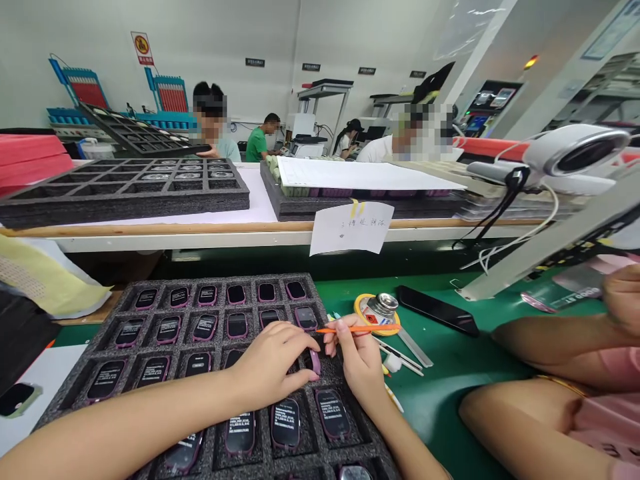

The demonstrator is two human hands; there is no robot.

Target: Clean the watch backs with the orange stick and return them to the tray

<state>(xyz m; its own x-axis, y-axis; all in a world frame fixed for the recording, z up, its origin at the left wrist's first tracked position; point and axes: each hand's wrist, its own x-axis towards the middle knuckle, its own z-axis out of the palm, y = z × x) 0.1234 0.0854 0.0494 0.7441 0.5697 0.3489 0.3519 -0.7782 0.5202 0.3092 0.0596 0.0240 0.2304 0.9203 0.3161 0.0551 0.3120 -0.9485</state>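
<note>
My left hand reaches over a black foam tray and pinches a purple smartwatch body by its edges. The watch is tipped up on its side over a compartment near the tray's right edge. Between the thumb and fingers of my right hand is a slim orange pointed stick. Its thin tip points left, just above the pinched watch, apart from it as far as I can tell. Several purple-rimmed smartwatches lie face up in the other compartments, many with lit text on their screens.
Right of the tray are a yellow tape roll, a small metal-topped bottle, a black phone and slim tools. A co-worker's arms rest at the right. A shelf with foam trays crosses ahead. A pale-green watch lies left.
</note>
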